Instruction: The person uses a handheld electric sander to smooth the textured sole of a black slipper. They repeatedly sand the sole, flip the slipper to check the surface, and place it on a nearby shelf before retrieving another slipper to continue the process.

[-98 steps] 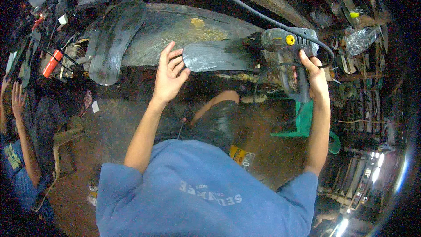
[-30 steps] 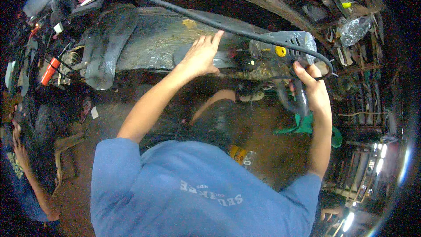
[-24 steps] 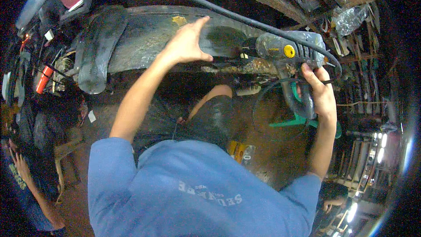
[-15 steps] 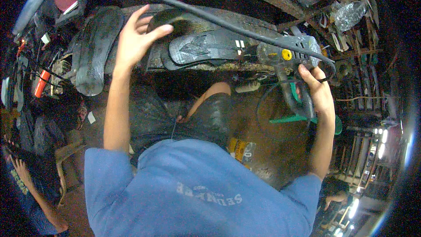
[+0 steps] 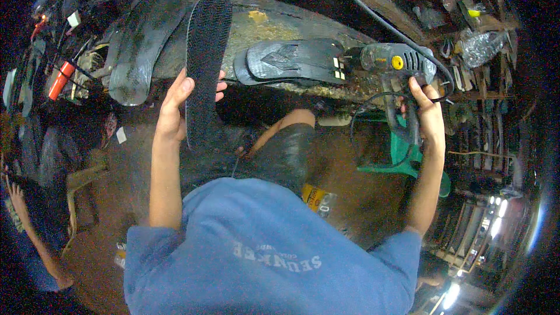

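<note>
My left hand (image 5: pixel 174 102) is closed around a long black shoe sole (image 5: pixel 205 41) with a fine ridged tread, held upright on edge at the bench's front. My right hand (image 5: pixel 429 108) grips the handle of a grey corded pistol-grip power tool (image 5: pixel 382 58) with a yellow dial; its fingers are partly hidden. The tool's narrow front end points left, toward grey-black soles (image 5: pixel 283 63) lying stacked on the bench. Left of the held sole, a large dark sole-shaped piece (image 5: pixel 131 76) hangs over the bench edge.
The worn bench (image 5: pixel 256 29) runs across in front of me. A thick cable (image 5: pixel 373 14) slants above it to the tool. A green plastic stool or chair (image 5: pixel 402 151) stands below the tool. An orange cylinder (image 5: pixel 61 80) lies at left; another person's arm (image 5: pixel 41 239) shows lower left.
My left hand, open and empty before, has come down and now holds the black ridged sole. The cable has shifted up and right. The right hand keeps its grip on the tool.
</note>
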`<control>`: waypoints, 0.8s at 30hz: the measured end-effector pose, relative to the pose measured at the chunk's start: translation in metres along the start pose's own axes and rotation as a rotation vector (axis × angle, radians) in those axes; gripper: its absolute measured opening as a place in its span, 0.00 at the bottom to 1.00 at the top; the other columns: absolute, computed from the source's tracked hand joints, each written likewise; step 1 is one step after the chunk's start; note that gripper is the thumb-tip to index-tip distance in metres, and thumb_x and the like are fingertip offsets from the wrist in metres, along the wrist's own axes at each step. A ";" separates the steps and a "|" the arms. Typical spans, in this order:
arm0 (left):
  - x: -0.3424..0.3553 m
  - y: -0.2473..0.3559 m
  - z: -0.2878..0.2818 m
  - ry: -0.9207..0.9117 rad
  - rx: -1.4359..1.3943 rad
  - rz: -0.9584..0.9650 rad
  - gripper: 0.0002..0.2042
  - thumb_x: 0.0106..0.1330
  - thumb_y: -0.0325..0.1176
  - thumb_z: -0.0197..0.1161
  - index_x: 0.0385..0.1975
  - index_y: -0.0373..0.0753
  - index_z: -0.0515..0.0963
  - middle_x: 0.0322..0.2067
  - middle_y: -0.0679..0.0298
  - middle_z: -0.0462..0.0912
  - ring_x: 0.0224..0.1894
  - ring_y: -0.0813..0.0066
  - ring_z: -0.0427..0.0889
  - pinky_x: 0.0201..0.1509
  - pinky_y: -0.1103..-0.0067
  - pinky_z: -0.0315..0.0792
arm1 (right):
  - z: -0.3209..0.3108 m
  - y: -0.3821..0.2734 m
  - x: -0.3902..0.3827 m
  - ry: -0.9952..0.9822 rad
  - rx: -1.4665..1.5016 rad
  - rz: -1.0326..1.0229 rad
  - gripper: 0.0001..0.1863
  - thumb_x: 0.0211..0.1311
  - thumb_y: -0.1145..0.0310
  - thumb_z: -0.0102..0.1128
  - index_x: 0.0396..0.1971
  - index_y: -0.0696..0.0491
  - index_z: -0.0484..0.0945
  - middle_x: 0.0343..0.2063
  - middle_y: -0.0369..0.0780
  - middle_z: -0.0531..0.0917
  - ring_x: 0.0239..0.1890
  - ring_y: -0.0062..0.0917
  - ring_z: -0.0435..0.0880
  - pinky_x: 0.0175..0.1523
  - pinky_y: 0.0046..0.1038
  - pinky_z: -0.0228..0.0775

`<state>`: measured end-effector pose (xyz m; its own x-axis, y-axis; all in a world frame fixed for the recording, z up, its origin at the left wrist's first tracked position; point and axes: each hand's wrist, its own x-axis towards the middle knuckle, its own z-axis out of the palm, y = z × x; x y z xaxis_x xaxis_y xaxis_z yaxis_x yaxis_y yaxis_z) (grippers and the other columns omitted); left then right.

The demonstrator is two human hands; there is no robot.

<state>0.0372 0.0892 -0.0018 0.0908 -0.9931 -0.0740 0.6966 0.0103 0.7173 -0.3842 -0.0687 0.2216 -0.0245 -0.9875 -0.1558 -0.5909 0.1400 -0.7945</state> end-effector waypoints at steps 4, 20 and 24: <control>-0.008 0.000 0.000 0.010 0.047 0.043 0.32 0.77 0.45 0.61 0.73 0.29 0.65 0.63 0.43 0.80 0.61 0.54 0.85 0.66 0.64 0.80 | 0.016 -0.014 0.000 -0.075 0.020 -0.057 0.20 0.73 0.50 0.68 0.38 0.53 0.78 0.26 0.37 0.84 0.23 0.21 0.80 0.31 0.25 0.72; -0.013 0.002 0.004 0.038 0.097 0.072 0.33 0.75 0.42 0.65 0.74 0.29 0.65 0.61 0.47 0.82 0.59 0.60 0.86 0.66 0.66 0.80 | 0.077 -0.054 -0.017 -0.315 -0.069 -0.214 0.19 0.75 0.52 0.65 0.50 0.53 0.81 0.35 0.34 0.85 0.28 0.17 0.80 0.34 0.23 0.72; -0.013 0.000 0.002 0.051 0.113 0.074 0.33 0.75 0.41 0.64 0.74 0.30 0.65 0.60 0.48 0.82 0.58 0.60 0.86 0.66 0.65 0.80 | 0.087 -0.062 -0.030 -0.378 -0.029 -0.185 0.19 0.76 0.54 0.65 0.52 0.54 0.80 0.36 0.35 0.85 0.29 0.18 0.80 0.36 0.23 0.73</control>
<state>0.0350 0.1022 0.0007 0.1772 -0.9829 -0.0510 0.6020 0.0672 0.7957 -0.2768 -0.0416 0.2240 0.3785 -0.8988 -0.2209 -0.5801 -0.0444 -0.8134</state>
